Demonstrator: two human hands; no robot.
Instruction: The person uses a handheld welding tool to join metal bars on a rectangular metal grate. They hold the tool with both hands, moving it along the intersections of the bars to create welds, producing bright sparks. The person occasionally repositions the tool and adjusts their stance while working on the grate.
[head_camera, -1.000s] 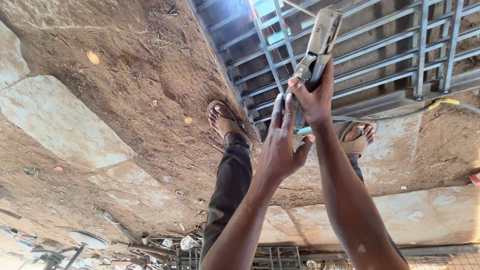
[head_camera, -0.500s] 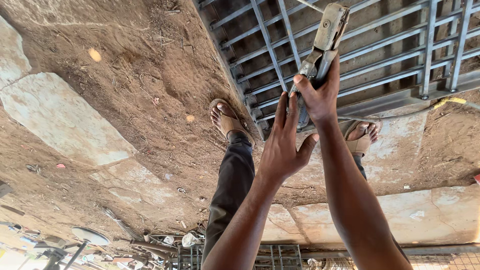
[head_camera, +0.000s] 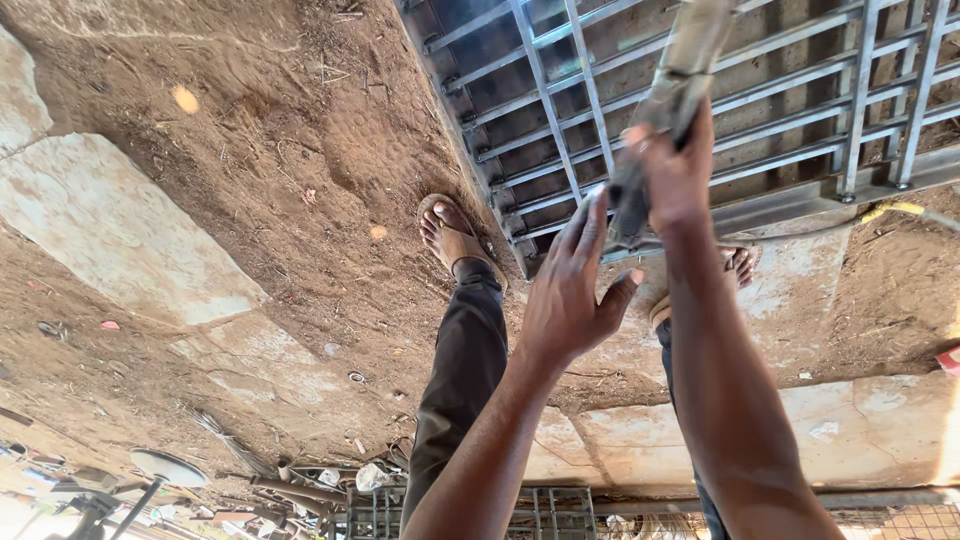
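My right hand (head_camera: 678, 175) is closed around a long grey metal tool (head_camera: 672, 95) that points away from me over a grey metal grille (head_camera: 760, 90) lying on the ground. My left hand (head_camera: 575, 290) is spread open just left of the tool's near end, fingers reaching toward it; whether they touch it I cannot tell. Both my forearms stretch out from the bottom of the view. My sandalled left foot (head_camera: 450, 235) stands on the dirt by the grille's corner. My right foot (head_camera: 742, 265) peeks out behind my right arm.
Brown dirt ground with pale concrete slabs (head_camera: 110, 230). A yellow cable end (head_camera: 895, 210) lies beside the grille's edge at right. Scrap metal pieces, a small wire grid (head_camera: 480, 510) and a round disc on a stand (head_camera: 165, 468) lie along the bottom edge.
The view has shifted so the grille fills more of the top. My left hand has drawn a little away from the tool, fingers spreading. The right hand keeps its grip.
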